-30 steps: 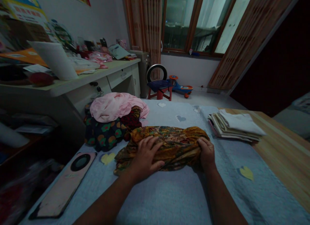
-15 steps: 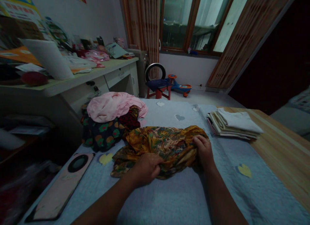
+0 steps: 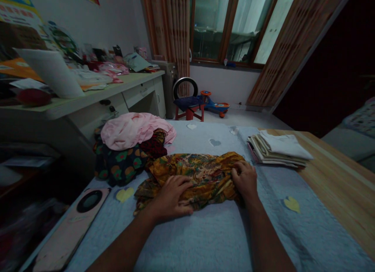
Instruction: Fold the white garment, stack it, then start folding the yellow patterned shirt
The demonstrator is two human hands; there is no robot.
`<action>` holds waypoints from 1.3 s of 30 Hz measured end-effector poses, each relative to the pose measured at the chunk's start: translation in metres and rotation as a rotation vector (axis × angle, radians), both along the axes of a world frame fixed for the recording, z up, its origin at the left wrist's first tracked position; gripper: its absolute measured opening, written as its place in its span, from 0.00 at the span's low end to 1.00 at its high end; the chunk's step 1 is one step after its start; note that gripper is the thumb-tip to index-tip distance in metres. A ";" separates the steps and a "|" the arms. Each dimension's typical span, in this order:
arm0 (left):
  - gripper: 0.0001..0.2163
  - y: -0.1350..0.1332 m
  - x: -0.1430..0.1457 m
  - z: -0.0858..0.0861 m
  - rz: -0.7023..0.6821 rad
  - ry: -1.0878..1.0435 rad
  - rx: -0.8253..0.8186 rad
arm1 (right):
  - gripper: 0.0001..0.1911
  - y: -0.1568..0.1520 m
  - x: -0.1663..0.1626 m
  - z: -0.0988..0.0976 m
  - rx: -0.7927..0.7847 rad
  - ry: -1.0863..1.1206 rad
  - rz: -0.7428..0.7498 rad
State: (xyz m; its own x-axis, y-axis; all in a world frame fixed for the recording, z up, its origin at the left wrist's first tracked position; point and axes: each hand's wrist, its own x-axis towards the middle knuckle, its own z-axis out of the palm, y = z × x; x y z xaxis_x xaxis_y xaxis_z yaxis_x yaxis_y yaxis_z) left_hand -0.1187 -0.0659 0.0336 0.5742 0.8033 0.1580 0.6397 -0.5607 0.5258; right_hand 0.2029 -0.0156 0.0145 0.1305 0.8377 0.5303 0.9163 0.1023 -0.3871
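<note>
The left hand lies flat with its fingers spread, pressing on the near edge of the yellow cloth. The right hand has its fingers curled tight round the cloth's right end. The cloth sits bunched in the middle of the blue blanket that covers most of the surface.

The blanket looks like the biggest worry. A hard push from that flat palm could ruck it up and drag everything lying on it.

The heap of clothes touches the cloth's left corner. A pull to the right might snag it and tumble the pink top layer.

The folded stack lies near the right hand, so a swung corner of cloth could knock its layers askew.

The phone lies at the blanket's left edge. If the blanket shifts that way, I reckon the phone could slide off.
</note>
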 end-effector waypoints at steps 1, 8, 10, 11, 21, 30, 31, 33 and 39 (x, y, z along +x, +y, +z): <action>0.34 0.000 -0.001 -0.002 -0.020 0.014 -0.014 | 0.11 0.000 0.000 -0.001 -0.036 -0.017 0.010; 0.17 0.003 0.003 -0.011 0.029 -0.020 0.013 | 0.14 -0.003 -0.005 0.002 -0.318 -0.110 0.115; 0.17 0.005 0.004 -0.014 0.073 -0.039 0.020 | 0.16 -0.006 -0.004 0.006 -0.359 -0.109 0.138; 0.17 0.006 0.004 -0.015 0.093 -0.053 0.030 | 0.17 -0.009 -0.003 0.009 -0.363 -0.104 0.155; 0.16 0.005 0.001 -0.005 0.124 0.064 0.095 | 0.32 -0.054 -0.004 0.016 -0.584 -0.135 0.367; 0.23 -0.005 -0.009 0.009 0.248 0.361 0.074 | 0.15 -0.059 0.010 0.027 -0.389 0.110 0.428; 0.23 -0.006 -0.011 0.011 0.253 0.378 0.043 | 0.14 -0.062 0.012 0.031 -0.419 0.127 0.437; 0.22 -0.008 -0.014 0.015 0.236 0.381 -0.023 | 0.13 -0.066 0.017 0.038 -0.475 0.130 0.435; 0.19 -0.010 -0.026 0.028 0.132 0.307 -0.273 | 0.10 -0.065 0.031 0.044 -0.670 0.085 0.369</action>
State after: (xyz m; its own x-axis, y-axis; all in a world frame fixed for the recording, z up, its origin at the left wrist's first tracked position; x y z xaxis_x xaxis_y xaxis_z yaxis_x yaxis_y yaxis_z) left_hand -0.1446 -0.0759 0.0618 0.4513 0.8617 -0.2322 0.8463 -0.3307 0.4176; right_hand 0.2338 -0.0805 0.0581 -0.2023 0.9736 -0.1056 0.8328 0.1143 -0.5416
